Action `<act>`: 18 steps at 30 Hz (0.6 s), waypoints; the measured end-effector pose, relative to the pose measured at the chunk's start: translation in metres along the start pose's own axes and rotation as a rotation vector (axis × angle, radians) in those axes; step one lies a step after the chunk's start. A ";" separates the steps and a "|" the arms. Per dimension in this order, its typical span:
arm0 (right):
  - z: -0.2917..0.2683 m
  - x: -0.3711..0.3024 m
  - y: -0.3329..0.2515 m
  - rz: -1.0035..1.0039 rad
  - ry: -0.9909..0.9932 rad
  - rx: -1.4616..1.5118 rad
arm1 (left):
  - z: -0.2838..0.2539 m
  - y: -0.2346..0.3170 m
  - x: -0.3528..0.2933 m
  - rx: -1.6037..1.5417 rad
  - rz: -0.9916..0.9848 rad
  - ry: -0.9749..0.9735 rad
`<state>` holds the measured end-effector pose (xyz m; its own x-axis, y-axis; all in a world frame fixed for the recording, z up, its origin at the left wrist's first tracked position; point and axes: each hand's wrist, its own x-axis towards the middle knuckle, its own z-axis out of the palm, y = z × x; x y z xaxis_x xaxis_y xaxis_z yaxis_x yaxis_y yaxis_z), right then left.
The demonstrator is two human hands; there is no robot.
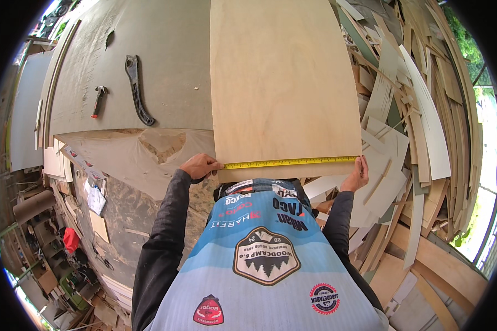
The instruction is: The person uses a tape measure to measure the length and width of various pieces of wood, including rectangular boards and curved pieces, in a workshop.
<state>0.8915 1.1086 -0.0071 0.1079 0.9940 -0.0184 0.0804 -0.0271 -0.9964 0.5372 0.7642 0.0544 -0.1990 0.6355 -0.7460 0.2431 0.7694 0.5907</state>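
Note:
A yellow tape measure (pixel 290 162) is stretched straight across a pale plywood sheet (pixel 284 83), close to the edge nearest me. My left hand (pixel 200 166) pinches one end of the tape at the sheet's left edge, fingers closed. At the right edge my right hand (pixel 359 174) grips the other end between thumb and fingers. Whether a tape case sits in either hand cannot be made out. The sheet lies flat and reaches away from me past the top of the view.
Left of the plywood, a grey-brown work surface (pixel 174 33) carries a hammer (pixel 98 102), a black curved tool (pixel 136 91) and a small dark toothed piece (pixel 110 39). Thin plastic sheeting (pixel 116 144) hangs at its near edge. Wood offcuts (pixel 392 149) are heaped on the right.

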 end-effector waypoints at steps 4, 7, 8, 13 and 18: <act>-0.002 0.001 0.000 0.026 -0.021 0.045 | 0.002 -0.002 0.000 -0.018 -0.005 0.012; -0.003 0.003 0.004 0.027 -0.032 0.044 | 0.001 0.000 -0.001 -0.024 -0.023 0.014; -0.003 0.003 0.003 -0.002 -0.020 -0.006 | 0.000 0.001 -0.002 -0.023 -0.033 0.014; 0.003 -0.002 -0.001 -0.174 0.028 -0.272 | -0.001 0.001 -0.001 -0.006 -0.012 0.011; 0.009 0.005 -0.006 -0.106 0.079 -0.314 | 0.001 0.005 0.005 0.009 -0.039 0.025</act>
<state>0.8822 1.1147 -0.0021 0.1579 0.9821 0.1024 0.3950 0.0322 -0.9181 0.5388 0.7713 0.0537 -0.2324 0.6068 -0.7601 0.2434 0.7929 0.5586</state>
